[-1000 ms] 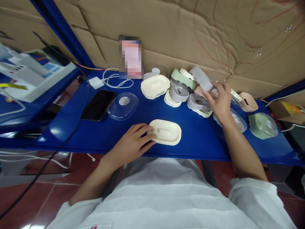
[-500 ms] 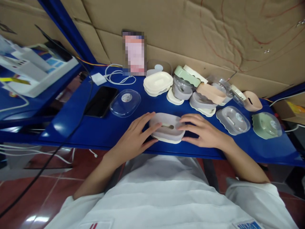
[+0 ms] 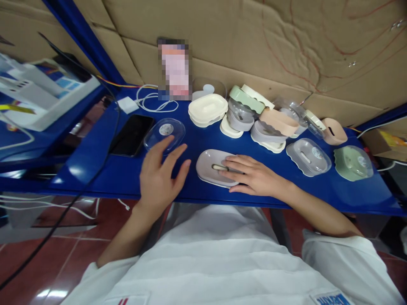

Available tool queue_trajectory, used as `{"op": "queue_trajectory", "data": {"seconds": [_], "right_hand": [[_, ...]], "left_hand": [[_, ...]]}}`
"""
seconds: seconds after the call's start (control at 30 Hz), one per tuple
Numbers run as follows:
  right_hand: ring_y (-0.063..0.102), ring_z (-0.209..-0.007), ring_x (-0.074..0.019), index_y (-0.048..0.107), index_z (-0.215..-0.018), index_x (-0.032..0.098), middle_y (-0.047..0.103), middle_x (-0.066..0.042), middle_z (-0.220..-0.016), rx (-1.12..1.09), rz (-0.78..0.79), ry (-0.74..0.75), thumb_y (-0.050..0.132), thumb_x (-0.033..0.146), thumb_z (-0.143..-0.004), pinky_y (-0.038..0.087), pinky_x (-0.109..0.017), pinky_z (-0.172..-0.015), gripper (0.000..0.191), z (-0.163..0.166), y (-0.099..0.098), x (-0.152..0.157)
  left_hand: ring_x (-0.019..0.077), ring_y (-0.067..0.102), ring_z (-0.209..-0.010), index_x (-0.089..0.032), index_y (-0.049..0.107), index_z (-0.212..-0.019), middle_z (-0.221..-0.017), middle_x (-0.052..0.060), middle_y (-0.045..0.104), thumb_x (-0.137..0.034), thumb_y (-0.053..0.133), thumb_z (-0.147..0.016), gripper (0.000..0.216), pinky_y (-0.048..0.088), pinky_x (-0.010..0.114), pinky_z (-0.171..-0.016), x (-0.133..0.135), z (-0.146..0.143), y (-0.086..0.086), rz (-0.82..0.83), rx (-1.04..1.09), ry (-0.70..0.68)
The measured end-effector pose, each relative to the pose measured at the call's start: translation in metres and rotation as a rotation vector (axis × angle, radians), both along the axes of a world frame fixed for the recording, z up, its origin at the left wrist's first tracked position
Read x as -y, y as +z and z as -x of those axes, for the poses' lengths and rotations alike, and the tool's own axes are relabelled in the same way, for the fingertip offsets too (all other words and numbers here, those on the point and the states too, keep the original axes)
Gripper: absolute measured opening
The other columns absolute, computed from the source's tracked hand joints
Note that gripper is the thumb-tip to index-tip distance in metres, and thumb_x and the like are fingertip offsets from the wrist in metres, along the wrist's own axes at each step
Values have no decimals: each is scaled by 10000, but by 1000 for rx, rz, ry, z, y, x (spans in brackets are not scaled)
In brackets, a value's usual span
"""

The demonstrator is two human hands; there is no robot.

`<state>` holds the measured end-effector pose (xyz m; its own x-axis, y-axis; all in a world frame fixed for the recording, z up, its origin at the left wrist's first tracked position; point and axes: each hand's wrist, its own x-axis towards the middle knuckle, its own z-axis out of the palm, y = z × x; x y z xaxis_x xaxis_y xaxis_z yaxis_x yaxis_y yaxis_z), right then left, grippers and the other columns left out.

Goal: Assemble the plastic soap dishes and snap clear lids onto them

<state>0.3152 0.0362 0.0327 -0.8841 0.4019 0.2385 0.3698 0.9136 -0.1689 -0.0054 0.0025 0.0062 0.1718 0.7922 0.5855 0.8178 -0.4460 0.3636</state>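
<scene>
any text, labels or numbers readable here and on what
None can be read.
Round stickers on the clear lid and other lids: too small.
Blue print on the white shirt: cut off and blurred.
Card against the cardboard: blurred out.
White box at left: print blurred.

- The person wears a white garment (image 3: 222, 258) that fills the lower middle of the view, plain and smooth, with soft folds across the front.
- Its short sleeves end above the elbows; the left sleeve (image 3: 85, 279) shows at the bottom left, the right sleeve (image 3: 337, 254) at the bottom right with a turned hem.
- A small red mark (image 3: 124, 301) sits on the cloth at the bottom edge, left of centre.
- Blue lettering (image 3: 330, 299) on a white patch shows at the bottom right edge, cut off and too partial to read.
- Both forearms are bare, and so are the left hand (image 3: 159, 178) and right hand (image 3: 254, 178): no gloves, rings or watch in view.
</scene>
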Motion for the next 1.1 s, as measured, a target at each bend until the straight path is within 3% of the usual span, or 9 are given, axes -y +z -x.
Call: {"op": "queue_trajectory", "data": {"seconds": [0.1, 0.2, 0.43, 0.53, 0.63, 0.77, 0.9, 1.0, 1.1], "right_hand": [[496, -1567, -300, 540, -1626, 251, 584, -147, -1625, -10, 3, -2, 649, 479, -1076, 409, -540, -1308, 605, 1, -4, 1], [395, -1631, -301, 541, -1620, 227, 462, -176, -1715, -10, 40, -1, 628, 469, -1088, 392, -544, -1316, 591, 3, -12, -2], [356, -1636, -390, 621, -1546, 282, 392, -186, -1751, -40, 40, -55, 687, 459, -1054, 347, -681, -1285, 527, -2, -17, -10], [283, -1669, -387, 445, -1675, 284, 196, -193, -1821, -128, 129, -64, 704, 391, -1046, 389, -632, -1286, 688, -4, -20, -11], [260, -1679, -382, 145, -1770, 339, -18, -167, -1847, -274, 181, -83, 759, 404, -1010, 401, -619, -1293, 979, -4, -27, -12], [232, -1678, -427, -59, -1760, 431, -177, -117, -1840, -318, 176, -76, 839, 467, -943, 371, -680, -1290, 1214, -2, -32, -12], [190, -1691, -403, 58, -1771, 418, -29, -108, -1860, -170, 175, -40, 814, 465, -957, 362, -627, -1315, 1111, -1, -22, -10], [216, -1690, -370, 175, -1773, 359, 241, -133, -1822, -149, 83, -40, 762, 430, -1003, 344, -604, -1335, 971, -1, -15, -9], [314, -1660, -364, 304, -1749, 296, 389, -166, -1757, -146, -26, -78, 722, 415, -1036, 383, -597, -1318, 835, 1, -17, -8]], "left_hand": [[465, 411, -1587, -323, 510, -1614, -1762, 144, 361, -383, 646, -1051, 582, 418, 720, -1221, -4, 7, -6, 69, -29, 178], [512, 418, -1566, -302, 497, -1614, -1727, 190, 403, -451, 653, -1044, 610, 442, 761, -1163, -8, 12, -13, 116, -64, 175], [414, 604, -1333, -284, 641, -1407, -1398, 168, 622, -442, 660, -1049, 391, 535, 635, -1085, -9, 24, -10, 63, -73, 189], [376, 631, -1301, -264, 670, -1392, -1364, 156, 651, -414, 649, -1068, 357, 546, 603, -1096, -8, 27, -5, 52, -11, 188], [298, 685, -1258, -255, 696, -1344, -1322, 106, 699, -372, 703, -1053, 314, 572, 507, -1111, -4, 20, 2, 2, 124, 78], [259, 657, -1356, -247, 664, -1375, -1402, 99, 683, -269, 727, -1040, 342, 563, 436, -1167, 1, 0, 3, -28, 67, -294], [284, 563, -1493, -233, 587, -1481, -1486, 137, 632, -217, 653, -1072, 414, 522, 488, -1238, -2, -11, -4, 28, -35, -524], [317, 473, -1577, -247, 564, -1519, -1597, 160, 546, -195, 616, -1084, 441, 489, 544, -1264, -4, -10, -7, 63, -51, -495], [362, 352, -1648, -258, 553, -1545, -1736, 184, 374, -194, 589, -1093, 458, 453, 603, -1276, -4, -9, -6, 100, -73, -464]]}}
